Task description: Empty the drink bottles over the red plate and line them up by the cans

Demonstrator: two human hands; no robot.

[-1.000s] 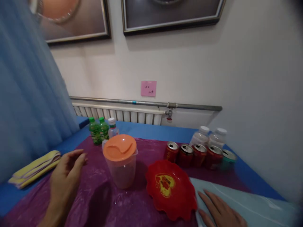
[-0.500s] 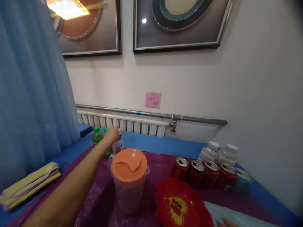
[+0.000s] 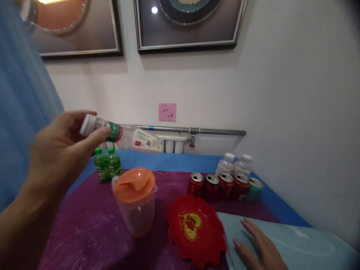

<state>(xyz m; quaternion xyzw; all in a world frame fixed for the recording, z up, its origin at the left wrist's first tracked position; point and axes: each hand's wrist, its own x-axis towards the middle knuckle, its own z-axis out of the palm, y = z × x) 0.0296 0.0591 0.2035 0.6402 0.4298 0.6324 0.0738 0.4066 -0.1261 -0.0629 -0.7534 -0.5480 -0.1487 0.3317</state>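
Observation:
My left hand is closed round the neck of a clear plastic bottle with a white cap and a green-and-red band. The bottle is tilted nearly level in the air, its base pointing right. Below it stands a clear pitcher with an orange lid. Over a pale blue sheet-like thing at the lower right, my right hand has its fingers apart and holds nothing. Just left of that hand lies a red scalloped plate with a yellow print.
Two green bottles stand at the back left. Several red cans, a teal can and two white-capped jars stand at the back right. Purple film covers the blue table. A radiator pipe runs along the wall.
My left hand has lifted the clear bottle from beside the green bottles and brought it up, left and nearer. More of my right hand shows. The view has shifted.

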